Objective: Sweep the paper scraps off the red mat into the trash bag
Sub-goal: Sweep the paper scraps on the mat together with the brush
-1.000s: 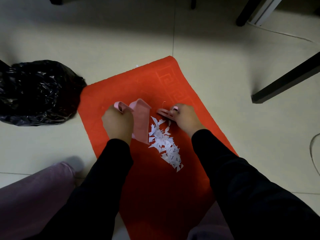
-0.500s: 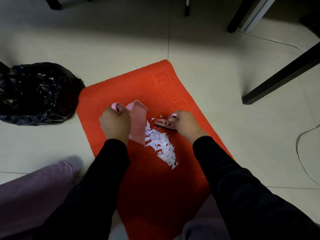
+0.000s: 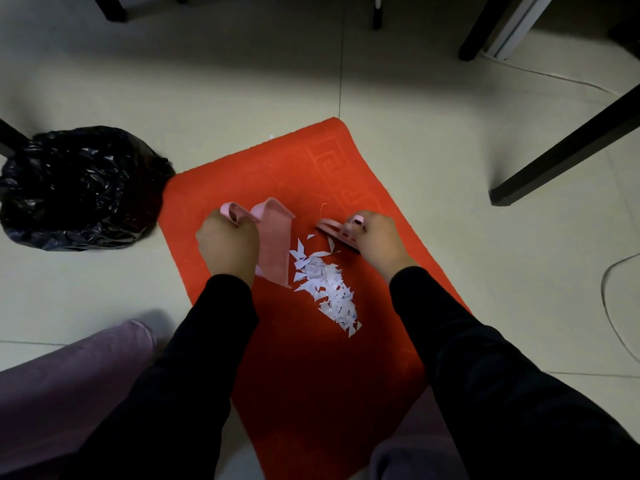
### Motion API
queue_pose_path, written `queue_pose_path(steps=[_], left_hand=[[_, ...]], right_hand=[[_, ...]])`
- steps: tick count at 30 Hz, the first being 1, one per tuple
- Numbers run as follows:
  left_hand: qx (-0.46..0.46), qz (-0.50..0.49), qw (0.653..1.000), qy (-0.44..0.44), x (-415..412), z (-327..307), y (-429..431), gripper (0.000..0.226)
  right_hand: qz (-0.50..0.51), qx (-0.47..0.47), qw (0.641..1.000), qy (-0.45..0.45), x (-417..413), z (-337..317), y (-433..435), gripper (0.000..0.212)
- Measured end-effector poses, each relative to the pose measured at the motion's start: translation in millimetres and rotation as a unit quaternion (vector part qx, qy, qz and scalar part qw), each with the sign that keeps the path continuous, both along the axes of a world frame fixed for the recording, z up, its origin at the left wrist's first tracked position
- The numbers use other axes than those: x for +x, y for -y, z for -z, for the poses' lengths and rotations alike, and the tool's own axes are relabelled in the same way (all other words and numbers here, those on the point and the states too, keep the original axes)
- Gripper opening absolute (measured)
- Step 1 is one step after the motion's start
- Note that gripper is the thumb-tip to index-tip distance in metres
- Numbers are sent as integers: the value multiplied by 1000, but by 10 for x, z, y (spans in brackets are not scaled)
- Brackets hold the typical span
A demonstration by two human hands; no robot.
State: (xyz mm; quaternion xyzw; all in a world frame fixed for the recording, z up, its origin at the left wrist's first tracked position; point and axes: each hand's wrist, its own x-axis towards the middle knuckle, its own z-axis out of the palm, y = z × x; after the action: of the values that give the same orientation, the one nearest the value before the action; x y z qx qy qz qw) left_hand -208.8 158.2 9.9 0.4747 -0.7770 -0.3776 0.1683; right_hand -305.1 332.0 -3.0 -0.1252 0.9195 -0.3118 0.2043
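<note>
A pile of white paper scraps (image 3: 327, 289) lies in the middle of the red mat (image 3: 311, 375). My left hand (image 3: 228, 247) grips the handle of a pink dustpan (image 3: 273, 244), whose tray stands tilted on the mat just left of the scraps. My right hand (image 3: 377, 240) grips a small pink brush (image 3: 337, 230) at the far right end of the pile, its bristles down near the mat. The black trash bag (image 3: 79, 188) sits on the floor left of the mat.
Pale tiled floor surrounds the mat. Black furniture legs (image 3: 568, 147) stand at the right and along the top. A thin cable (image 3: 613, 306) curves on the floor at the far right. My knees in purple trousers (image 3: 69, 382) are at the bottom.
The brush in my right hand has shifted slightly away from the pile's top, and a few scraps lie spread there. The dustpan stays in place.
</note>
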Motion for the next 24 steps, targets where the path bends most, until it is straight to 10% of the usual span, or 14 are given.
queue_pose_path(steps=[24], left_hand=[[-1, -13, 1000, 11, -6, 134, 89, 28]], right_hand=[[-43, 25, 998, 30, -154, 57, 21, 19]])
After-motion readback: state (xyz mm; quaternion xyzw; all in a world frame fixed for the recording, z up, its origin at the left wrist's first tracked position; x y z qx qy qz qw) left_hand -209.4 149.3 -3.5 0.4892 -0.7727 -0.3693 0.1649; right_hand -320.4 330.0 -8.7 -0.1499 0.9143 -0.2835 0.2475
